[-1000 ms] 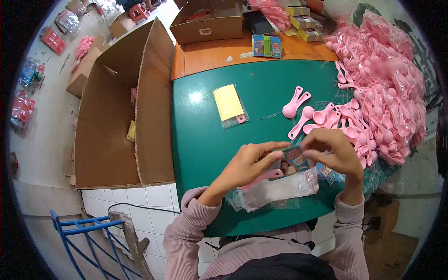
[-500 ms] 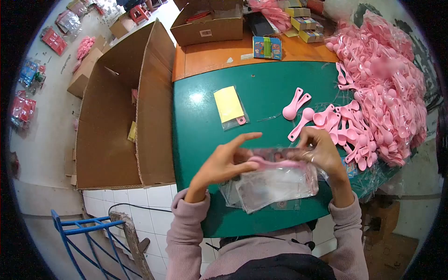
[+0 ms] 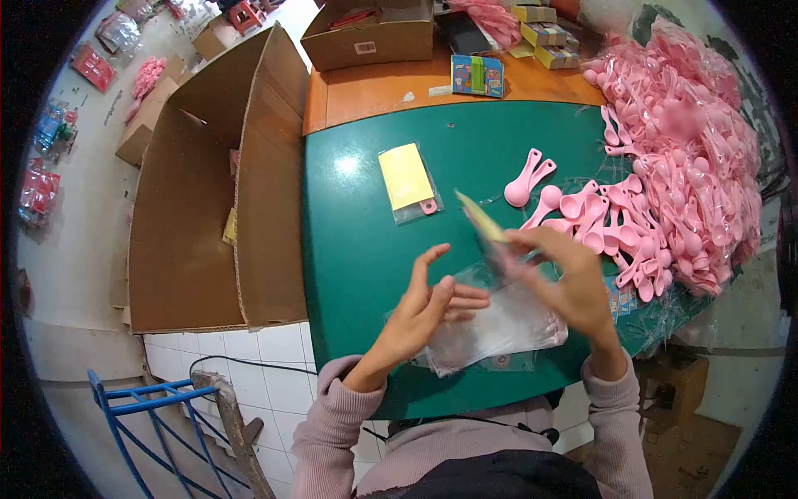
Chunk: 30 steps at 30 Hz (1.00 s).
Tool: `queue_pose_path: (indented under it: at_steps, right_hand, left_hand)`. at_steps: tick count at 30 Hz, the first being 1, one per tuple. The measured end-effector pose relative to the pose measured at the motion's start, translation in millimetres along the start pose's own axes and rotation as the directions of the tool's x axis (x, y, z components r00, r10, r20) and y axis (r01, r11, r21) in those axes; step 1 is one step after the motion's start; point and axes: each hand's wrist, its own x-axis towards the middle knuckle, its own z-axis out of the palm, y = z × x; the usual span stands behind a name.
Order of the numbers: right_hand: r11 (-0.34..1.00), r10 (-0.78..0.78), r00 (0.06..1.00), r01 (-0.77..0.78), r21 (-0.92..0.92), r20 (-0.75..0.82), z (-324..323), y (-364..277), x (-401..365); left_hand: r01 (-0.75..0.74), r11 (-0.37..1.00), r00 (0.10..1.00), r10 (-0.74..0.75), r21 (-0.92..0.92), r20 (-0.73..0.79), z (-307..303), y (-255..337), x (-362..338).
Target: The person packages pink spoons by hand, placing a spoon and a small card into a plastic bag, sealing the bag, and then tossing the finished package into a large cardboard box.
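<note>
My right hand (image 3: 567, 281) grips a small packet with a yellow card (image 3: 480, 218), tilted and blurred by motion, so its contents are hard to make out. My left hand (image 3: 424, 316) holds nothing; its fingers are spread just left of the packet, over the table. Beneath both hands lies a stack of clear plastic bags (image 3: 499, 333). Farther off, another clear packet (image 3: 406, 179) lies flat, showing a yellow card and a pink handle end. A pair of pink measuring spoons (image 3: 517, 193) rests beyond my right hand, beside more loose pink spoons (image 3: 611, 220).
A big heap of bagged pink spoons (image 3: 686, 158) covers the right side of the green table (image 3: 349, 249). Left of it stands a tall open cardboard box (image 3: 270, 191). Banded cards (image 3: 477, 76) and a shallow carton (image 3: 366, 46) sit at the back. A blue metal frame (image 3: 145, 407) is at lower left.
The pink spoon held between both hands is no longer plainly visible. My right hand now raises a yellow-card packet, turned away from me, while my left hand has let go and opened.
</note>
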Motion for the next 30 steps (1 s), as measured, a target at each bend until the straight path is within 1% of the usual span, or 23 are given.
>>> queue_pose_path:
  at_steps: [1, 2, 3, 4, 6, 10, 12, 13, 14, 15, 16, 17, 18, 19, 20, 22, 23, 24, 25, 26, 28, 29, 30]
  right_hand:
    - [1.000, 0.004, 1.000, -0.004, 0.000, 0.003, 4, -1, -3]
    - [0.995, -0.077, 0.989, 0.084, -0.048, 0.123, 8, -2, -8]
    - [0.980, -0.153, 0.957, 0.178, -0.084, 0.245, 12, -2, -11]
    - [0.981, -0.151, 0.956, 0.177, -0.082, 0.251, 15, 0, -13]
    - [0.972, -0.121, 0.935, 0.180, -0.150, 0.333, 25, 4, -15]
    - [0.974, -0.120, 0.945, 0.172, -0.148, 0.305, 46, 3, -16]
    - [0.983, -0.146, 0.941, 0.172, -0.059, 0.307, 52, 0, -16]
    - [0.987, -0.144, 0.938, 0.160, -0.024, 0.316, 53, -2, -15]
    - [0.987, -0.148, 0.936, 0.162, -0.020, 0.319, 54, -4, -15]
    - [0.985, -0.140, 0.941, 0.163, -0.051, 0.309, 54, -6, -16]
    - [0.983, -0.131, 0.945, 0.163, -0.084, 0.298, 54, -8, -16]
    - [0.983, -0.131, 0.945, 0.163, -0.083, 0.300, 53, -11, -15]
    - [0.973, -0.146, 0.944, 0.192, -0.130, 0.297, 52, -13, -15]
    - [0.960, -0.160, 0.942, 0.219, -0.177, 0.295, 51, -14, -16]
    - [0.960, -0.156, 0.942, 0.215, -0.178, 0.296, 52, -15, -17]
    - [0.921, -0.218, 0.933, 0.294, -0.255, 0.287, 55, -16, -19]
    - [0.922, -0.216, 0.933, 0.292, -0.254, 0.288, 57, -16, -19]
    - [0.865, -0.268, 0.923, 0.356, -0.353, 0.276, 58, -15, -20]
    - [0.793, -0.321, 0.908, 0.413, -0.448, 0.269, 60, -15, -21]
    - [0.794, -0.323, 0.907, 0.415, -0.445, 0.271, 60, -15, -21]
    - [0.740, -0.372, 0.886, 0.463, -0.488, 0.278, 61, -14, -22]
    - [0.740, -0.374, 0.884, 0.466, -0.485, 0.280, 62, -15, -22]
    - [0.712, -0.390, 0.878, 0.479, -0.514, 0.279, 62, -16, -22]
  left_hand:
    - [0.063, 0.988, 0.998, -0.061, -0.138, 0.021, 4, 0, -6]
    - [0.128, 0.954, 0.992, -0.119, -0.271, 0.049, 6, -1, -10]
    - [0.124, 0.962, 0.991, -0.106, -0.243, 0.087, -1, -11, -10]
    - [0.126, 0.961, 0.991, -0.108, -0.248, 0.084, -3, -15, -11]
    - [0.148, 0.977, 0.988, -0.140, -0.156, 0.064, -7, -19, -13]
    - [0.164, 0.974, 0.985, -0.154, -0.154, 0.076, -9, -16, -16]
    - [0.039, 0.997, 0.995, -0.045, 0.067, 0.084, -11, -23, -15]
    - [0.040, 0.997, 0.996, -0.045, 0.066, 0.082, -10, -20, -16]
    - [0.161, 0.974, 0.983, -0.144, -0.160, 0.114, -9, -12, -17]
    - [0.276, 0.886, 0.959, -0.229, -0.371, 0.167, -8, -7, -19]
    - [0.276, 0.886, 0.959, -0.230, -0.372, 0.164, -8, -5, -20]
    - [0.275, 0.859, 0.960, -0.219, -0.432, 0.175, -7, -4, -20]
    - [0.275, 0.827, 0.960, -0.208, -0.490, 0.188, -5, -3, -20]
    - [0.278, 0.825, 0.959, -0.210, -0.491, 0.190, -3, -1, -21]
    - [0.299, 0.799, 0.953, -0.229, -0.522, 0.196, -1, 2, -21]
    - [0.323, 0.769, 0.946, -0.250, -0.552, 0.205, 1, 1, -21]
    - [0.302, 0.753, 0.952, -0.214, -0.584, 0.218, 0, -2, -20]
    - [0.282, 0.736, 0.958, -0.177, -0.616, 0.227, 0, -4, -20]
    - [0.282, 0.735, 0.958, -0.179, -0.617, 0.224, -1, -5, -20]
    - [0.288, 0.729, 0.957, -0.195, -0.621, 0.215, -2, -5, -20]
    - [0.288, 0.724, 0.958, -0.209, -0.627, 0.199, -2, -5, -20]
    - [0.288, 0.727, 0.958, -0.215, -0.623, 0.191, -1, -5, -20]
    - [0.291, 0.729, 0.957, -0.223, -0.620, 0.186, 0, -5, -20]
